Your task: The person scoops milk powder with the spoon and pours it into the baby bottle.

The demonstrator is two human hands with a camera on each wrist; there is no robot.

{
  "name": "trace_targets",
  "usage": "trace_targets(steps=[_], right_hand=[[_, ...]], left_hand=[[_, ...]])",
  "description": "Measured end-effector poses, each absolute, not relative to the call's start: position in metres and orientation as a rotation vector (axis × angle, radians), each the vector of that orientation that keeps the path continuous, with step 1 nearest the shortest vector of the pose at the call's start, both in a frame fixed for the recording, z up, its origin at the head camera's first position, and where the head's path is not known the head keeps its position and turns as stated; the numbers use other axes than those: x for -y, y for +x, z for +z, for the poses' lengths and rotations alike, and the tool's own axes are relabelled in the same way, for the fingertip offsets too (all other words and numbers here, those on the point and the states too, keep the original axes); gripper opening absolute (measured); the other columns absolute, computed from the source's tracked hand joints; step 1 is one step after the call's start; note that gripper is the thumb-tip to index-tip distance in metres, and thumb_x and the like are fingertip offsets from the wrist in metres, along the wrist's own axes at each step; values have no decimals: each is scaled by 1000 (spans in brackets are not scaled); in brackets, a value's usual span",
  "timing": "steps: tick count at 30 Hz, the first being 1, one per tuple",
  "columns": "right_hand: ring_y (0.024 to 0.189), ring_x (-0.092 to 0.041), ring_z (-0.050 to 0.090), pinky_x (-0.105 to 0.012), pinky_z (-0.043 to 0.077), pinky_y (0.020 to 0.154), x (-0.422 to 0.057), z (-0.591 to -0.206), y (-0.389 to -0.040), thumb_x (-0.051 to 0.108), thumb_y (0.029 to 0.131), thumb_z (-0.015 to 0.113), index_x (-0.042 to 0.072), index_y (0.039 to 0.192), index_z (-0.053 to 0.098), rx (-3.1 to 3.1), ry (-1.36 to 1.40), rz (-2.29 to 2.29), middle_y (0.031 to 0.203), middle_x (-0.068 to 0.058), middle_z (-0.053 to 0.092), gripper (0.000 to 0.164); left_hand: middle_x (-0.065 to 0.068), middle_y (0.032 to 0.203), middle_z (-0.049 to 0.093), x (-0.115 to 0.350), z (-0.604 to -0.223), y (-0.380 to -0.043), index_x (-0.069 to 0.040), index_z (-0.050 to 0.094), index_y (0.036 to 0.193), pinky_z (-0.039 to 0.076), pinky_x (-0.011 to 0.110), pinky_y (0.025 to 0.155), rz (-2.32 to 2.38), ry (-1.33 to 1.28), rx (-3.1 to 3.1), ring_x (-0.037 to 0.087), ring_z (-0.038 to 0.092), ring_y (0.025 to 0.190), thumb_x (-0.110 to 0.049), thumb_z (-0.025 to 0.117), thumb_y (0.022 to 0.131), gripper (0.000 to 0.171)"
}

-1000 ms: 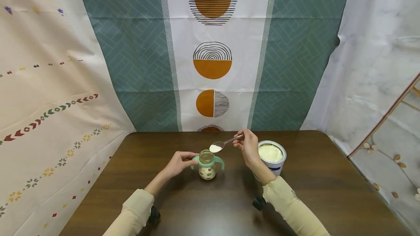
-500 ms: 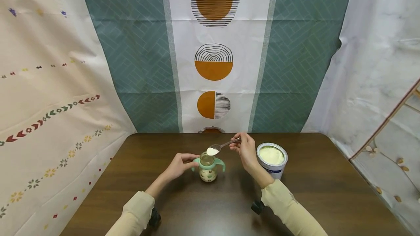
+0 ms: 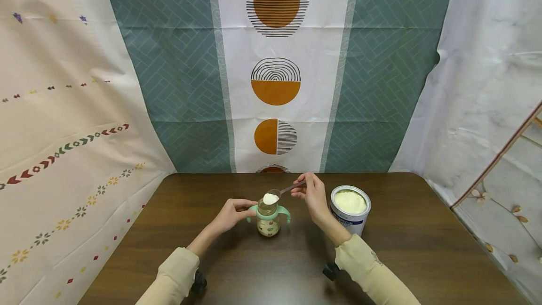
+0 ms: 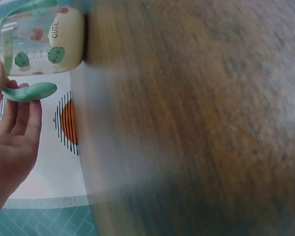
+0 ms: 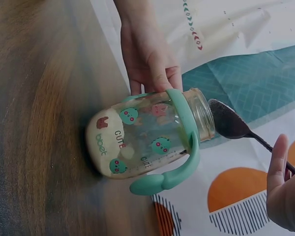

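Note:
A clear baby bottle (image 3: 268,226) with green handles and printed cartoon figures stands upright on the table, its mouth uncovered. Pale powder fills its lower part, plain in the right wrist view of the bottle (image 5: 137,140). My left hand (image 3: 230,213) grips one green handle (image 4: 32,92) between thumb and fingers. With my right hand (image 3: 312,196) I pinch the handle of a spoon (image 3: 279,193). White powder (image 3: 270,198) lies heaped in its bowl, which sits right at the bottle's mouth, overlapping the rim in the head view.
An uncovered tin (image 3: 353,222) of pale powder stands on the table to the right, beside my right forearm. The brown table (image 3: 262,276) ends at a patterned cloth backdrop (image 3: 277,102). More cloth hangs along the left and right sides.
My right hand has moved left and slightly down, bringing the spoon of powder from beside the bottle to over its mouth. My left hand keeps its hold on the handle.

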State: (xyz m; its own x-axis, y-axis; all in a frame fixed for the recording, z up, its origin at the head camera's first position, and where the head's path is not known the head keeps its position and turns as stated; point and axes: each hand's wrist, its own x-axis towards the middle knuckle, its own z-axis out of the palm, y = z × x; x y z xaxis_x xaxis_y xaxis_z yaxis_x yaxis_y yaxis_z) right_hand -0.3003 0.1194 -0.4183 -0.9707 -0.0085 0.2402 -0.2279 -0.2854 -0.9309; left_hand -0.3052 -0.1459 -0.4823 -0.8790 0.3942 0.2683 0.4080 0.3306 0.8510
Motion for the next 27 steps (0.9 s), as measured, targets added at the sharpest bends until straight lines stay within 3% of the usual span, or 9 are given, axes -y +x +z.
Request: trace_targets(steps=[8,12,16,20,24,27], right_hand=[[63,-12,63,-24,56,60,-117,-419,-301,19,108,29,-11,99,50,1830,395,2305,85,-5,61,37],[63,-12,63,-25,56,60,-116,-420,-301,22,108,29,-14,102,48,1866,446,2271,92,-18,60,41],[64,-14,63,-27,57,61,-116,-422,-302,26,108,30,-15,103,48,1893,492,2230,97,-27,58,45],[64,-13,63,-28,57,60,-115,-423,-303,26,107,31,-14,101,50,1893,528,2195,97,-29,57,45],[63,-13,64,-30,58,60,-114,-421,-304,25,107,32,-13,100,50,1923,549,2150,95,-28,58,43],[65,-22,66,-35,58,60,-114,-419,-303,20,107,32,-14,100,52,1976,590,2069,96,-30,59,40]], left_hand=[[15,113,71,144,-481,-306,-3,71,115,52,21,82,-1649,-757,2562,9,66,99,-15,72,86,32],[18,113,70,142,-468,-297,0,70,115,52,21,81,-1646,-757,2578,16,66,101,-11,71,87,30],[19,112,70,138,-455,-289,1,70,114,52,21,81,-1645,-750,2590,15,66,99,-10,71,86,30],[20,112,70,138,-453,-288,2,70,113,52,21,81,-1641,-742,2585,9,65,97,-9,71,86,29],[20,112,70,138,-452,-290,2,70,113,52,21,81,-1636,-738,2592,14,66,99,-8,71,87,29],[20,113,70,138,-455,-293,2,70,114,53,21,80,-1635,-744,2599,17,66,100,-9,71,87,29]])
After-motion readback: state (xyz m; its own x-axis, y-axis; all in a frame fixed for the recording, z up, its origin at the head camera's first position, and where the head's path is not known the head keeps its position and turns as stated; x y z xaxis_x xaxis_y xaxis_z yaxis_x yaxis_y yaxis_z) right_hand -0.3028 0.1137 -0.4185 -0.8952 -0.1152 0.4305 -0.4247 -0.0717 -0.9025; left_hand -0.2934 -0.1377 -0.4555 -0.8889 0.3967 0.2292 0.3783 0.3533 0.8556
